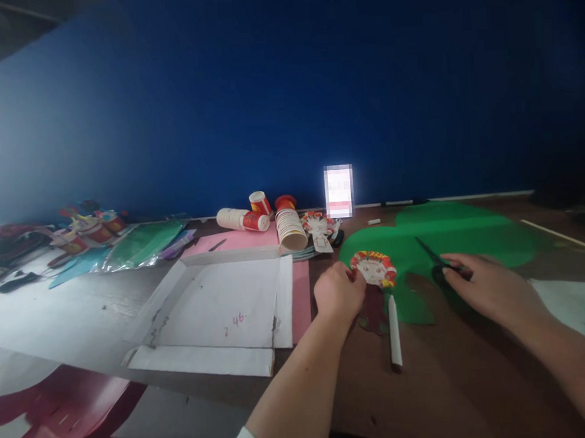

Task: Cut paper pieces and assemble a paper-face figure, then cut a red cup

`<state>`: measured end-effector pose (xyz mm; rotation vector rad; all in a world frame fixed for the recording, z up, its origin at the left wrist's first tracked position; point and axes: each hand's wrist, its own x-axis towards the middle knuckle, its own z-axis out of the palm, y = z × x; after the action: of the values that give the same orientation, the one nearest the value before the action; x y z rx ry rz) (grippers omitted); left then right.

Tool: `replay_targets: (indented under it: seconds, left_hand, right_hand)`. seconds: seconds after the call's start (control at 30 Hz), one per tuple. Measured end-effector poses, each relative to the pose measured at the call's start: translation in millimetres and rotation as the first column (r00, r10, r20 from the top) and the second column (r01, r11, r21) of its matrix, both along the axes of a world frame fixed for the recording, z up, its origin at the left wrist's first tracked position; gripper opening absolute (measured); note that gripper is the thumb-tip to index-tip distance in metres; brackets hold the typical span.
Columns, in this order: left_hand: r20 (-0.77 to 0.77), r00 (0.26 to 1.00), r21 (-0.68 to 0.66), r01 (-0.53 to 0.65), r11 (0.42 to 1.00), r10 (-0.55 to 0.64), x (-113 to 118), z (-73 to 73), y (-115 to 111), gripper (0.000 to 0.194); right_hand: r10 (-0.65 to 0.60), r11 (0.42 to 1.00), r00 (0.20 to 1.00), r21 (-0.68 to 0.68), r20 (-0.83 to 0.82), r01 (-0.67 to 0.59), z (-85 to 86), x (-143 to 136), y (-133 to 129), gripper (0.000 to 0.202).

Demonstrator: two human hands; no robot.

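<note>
- Cut paper piece [375, 270], red-rimmed with a pale middle, is sitting over the near left part of a green sheet [466, 233] on the brown counter [465, 394]; whether flat or slightly lifted, cannot tell. Head view only.
- Left hand [340, 288] is pinching its left edge, that grip closed down to thumb and fingertips; holding by the rim is probably leaving the middle uncovered.
- Right hand [487, 287] is gripping dark scissors [440, 262] by the handles, fingers curled round; blades are pointing away from the wrist, presumably for control. Blade gap: cannot tell.
- White stick [395, 335] is lying just nearer than the piece, between both forearms, seemingly within easy reach.
- Stacked paper cups [290, 229] are lying farther back, likely out of both hands' way.
- White tray [218, 304] is resting to the left, marked base facing up.
</note>
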<state>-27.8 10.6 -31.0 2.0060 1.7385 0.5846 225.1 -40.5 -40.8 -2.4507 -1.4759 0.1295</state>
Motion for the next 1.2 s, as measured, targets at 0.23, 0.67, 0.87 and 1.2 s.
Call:
replay_targets:
  seconds: [0.23, 0.67, 0.87, 1.2]
  left_hand:
    - [0.036, 0.999, -0.044, -0.015, 0.999, 0.017, 0, 2.5, 1, 0.022]
    - [0.358, 0.927, -0.046, -0.099, 0.994, 0.109, -6, 9.0, 13, 0.019]
    - [0.168, 0.982, -0.023, -0.081, 0.996, 0.084, -13, 14.4, 8, 0.019]
    - [-0.030, 0.998, 0.009, 0.062, 0.998, -0.062, -17, 13.9, -10, 0.019]
  right_hand:
    - [0.010, 0.999, 1.000, 0.047, 0.017, -0.011, -7.0, 7, 2, 0.045]
    - [0.018, 0.998, 0.999, 0.066, 0.034, -0.021, 0.4, 6, -2, 0.046]
    - [0.015, 1.000, 0.993, -0.004, 0.120, -0.014, 4.2, 5, -2, 0.052]
    - [0.018, 0.999, 0.990, -0.044, 0.140, -0.012, -0.5, 13, -1, 0.060]
